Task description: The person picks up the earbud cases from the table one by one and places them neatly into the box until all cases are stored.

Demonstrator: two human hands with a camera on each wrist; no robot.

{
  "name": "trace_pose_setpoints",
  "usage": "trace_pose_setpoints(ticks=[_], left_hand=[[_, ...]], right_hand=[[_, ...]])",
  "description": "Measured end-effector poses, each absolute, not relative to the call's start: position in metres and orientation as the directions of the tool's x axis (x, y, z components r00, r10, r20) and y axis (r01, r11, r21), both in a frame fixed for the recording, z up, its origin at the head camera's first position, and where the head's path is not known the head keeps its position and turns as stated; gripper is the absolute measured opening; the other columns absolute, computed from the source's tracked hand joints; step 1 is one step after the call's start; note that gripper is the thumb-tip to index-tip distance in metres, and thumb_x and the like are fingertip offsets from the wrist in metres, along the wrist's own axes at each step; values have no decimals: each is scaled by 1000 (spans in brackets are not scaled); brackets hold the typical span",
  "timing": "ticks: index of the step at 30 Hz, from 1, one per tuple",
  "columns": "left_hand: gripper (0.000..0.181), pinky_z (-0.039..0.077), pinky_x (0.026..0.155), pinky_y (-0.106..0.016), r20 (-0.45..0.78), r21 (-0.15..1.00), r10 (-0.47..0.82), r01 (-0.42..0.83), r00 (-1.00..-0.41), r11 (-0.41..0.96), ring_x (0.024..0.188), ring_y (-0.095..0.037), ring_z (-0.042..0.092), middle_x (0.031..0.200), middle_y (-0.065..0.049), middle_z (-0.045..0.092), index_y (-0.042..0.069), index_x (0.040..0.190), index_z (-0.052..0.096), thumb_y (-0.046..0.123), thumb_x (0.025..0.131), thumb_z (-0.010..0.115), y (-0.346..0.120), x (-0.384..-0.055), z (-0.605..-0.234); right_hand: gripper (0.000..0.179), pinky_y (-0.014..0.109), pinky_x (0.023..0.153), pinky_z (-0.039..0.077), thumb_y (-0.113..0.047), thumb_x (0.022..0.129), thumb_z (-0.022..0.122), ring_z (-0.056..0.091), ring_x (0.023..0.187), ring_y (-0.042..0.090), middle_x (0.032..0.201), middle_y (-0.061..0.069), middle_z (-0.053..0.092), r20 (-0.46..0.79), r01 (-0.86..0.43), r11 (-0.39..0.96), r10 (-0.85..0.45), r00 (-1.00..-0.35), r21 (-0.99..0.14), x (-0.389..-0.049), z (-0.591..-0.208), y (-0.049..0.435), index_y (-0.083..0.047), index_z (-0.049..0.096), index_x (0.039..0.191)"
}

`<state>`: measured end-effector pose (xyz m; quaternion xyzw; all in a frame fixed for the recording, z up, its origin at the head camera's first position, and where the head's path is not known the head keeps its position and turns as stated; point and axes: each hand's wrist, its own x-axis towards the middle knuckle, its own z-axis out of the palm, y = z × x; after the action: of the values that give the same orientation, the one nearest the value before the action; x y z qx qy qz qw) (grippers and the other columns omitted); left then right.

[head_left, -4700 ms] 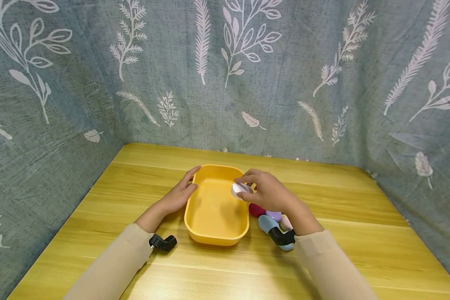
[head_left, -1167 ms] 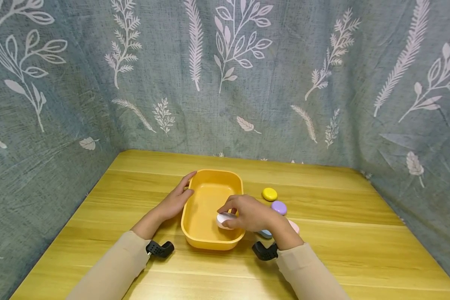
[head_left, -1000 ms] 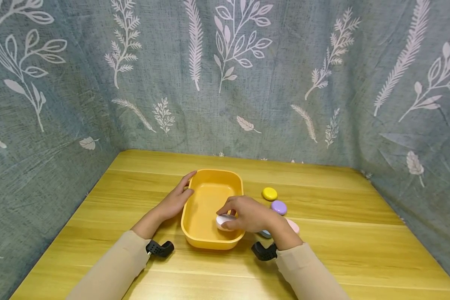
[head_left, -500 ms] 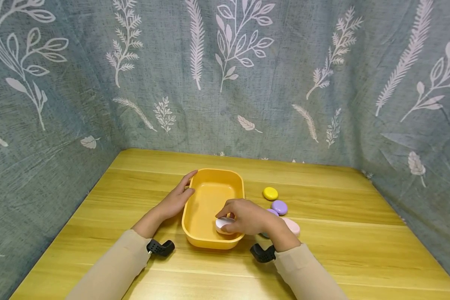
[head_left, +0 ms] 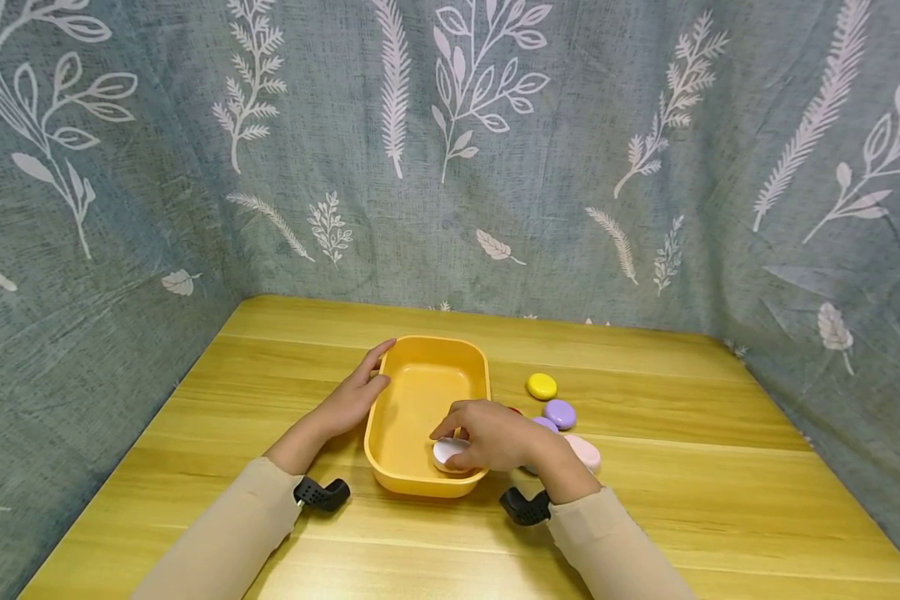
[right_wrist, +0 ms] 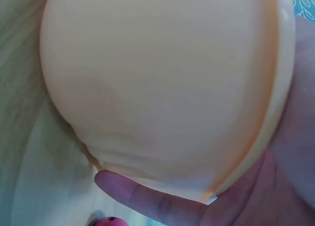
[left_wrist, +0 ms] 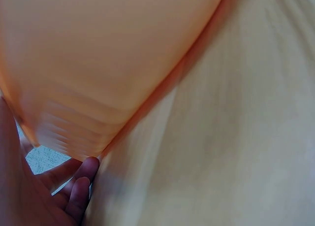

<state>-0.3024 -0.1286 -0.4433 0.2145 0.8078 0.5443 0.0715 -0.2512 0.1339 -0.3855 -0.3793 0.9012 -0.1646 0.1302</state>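
Note:
A yellow rectangular bin [head_left: 420, 485] with rounded corners stands mid-table. My left hand [head_left: 348, 404] grips its left side, thumb at the rim and the other fingers along the outside. In the left wrist view, bent fingertips [left_wrist: 90, 165] lie against the bin's lower edge. Over the right rim reaches my right hand [head_left: 495, 437], holding a smooth white rounded piece [head_left: 447, 454] between thumb and fingers in the bin's near right part. The hand hides part of this piece. In the right wrist view, one finger [right_wrist: 147, 199] stretches along the bin's outer wall.
Right of the bin lie similar smooth pieces: a yellow one [head_left: 542, 386], a purple one [head_left: 560, 414], a second purple one [head_left: 546, 424] and a pink one [head_left: 583, 452]. A red one [head_left: 515, 410] peeks out behind the right hand. A patterned curtain [head_left: 450, 208] encloses the table.
From the bin's right rim, my right hand has brought the white piece down toward the near right corner, shifting slightly nearer in the last second. The left hand has kept its place.

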Motion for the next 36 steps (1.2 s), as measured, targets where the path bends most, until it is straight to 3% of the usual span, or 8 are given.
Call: trace_pose_setpoints(ticks=[10,28,36], left_hand=[[53,16,119,-55,134,894,408,288,-903,343,150,-28,10,163,7,4,39,154,11,27,106,32,-129,-308,-453],[53,18,118,-55,126,897,400,277,-908,345,150,-28,13,163,7,6,39,154,12,28,106,32,-128,-306,-452],[53,19,118,-56,133,898,401,281,-906,338,148,-31,17,163,2,10,37,154,13,27,106,33,-128,-306,-450]], right_hand=[[30,22,78,47,-27,85,72,58,88,8,108,-11,62,-109,-638,660,-724,-681,-396,-251,-386,134,-25,71,116],[35,25,83,49,-35,88,70,59,94,6,112,-9,61,-118,-595,673,-700,-704,-440,-253,-385,137,-24,68,122],[41,29,86,50,-34,91,68,62,102,16,121,-2,59,-107,-587,658,-703,-703,-472,-252,-378,142,-18,64,128]])
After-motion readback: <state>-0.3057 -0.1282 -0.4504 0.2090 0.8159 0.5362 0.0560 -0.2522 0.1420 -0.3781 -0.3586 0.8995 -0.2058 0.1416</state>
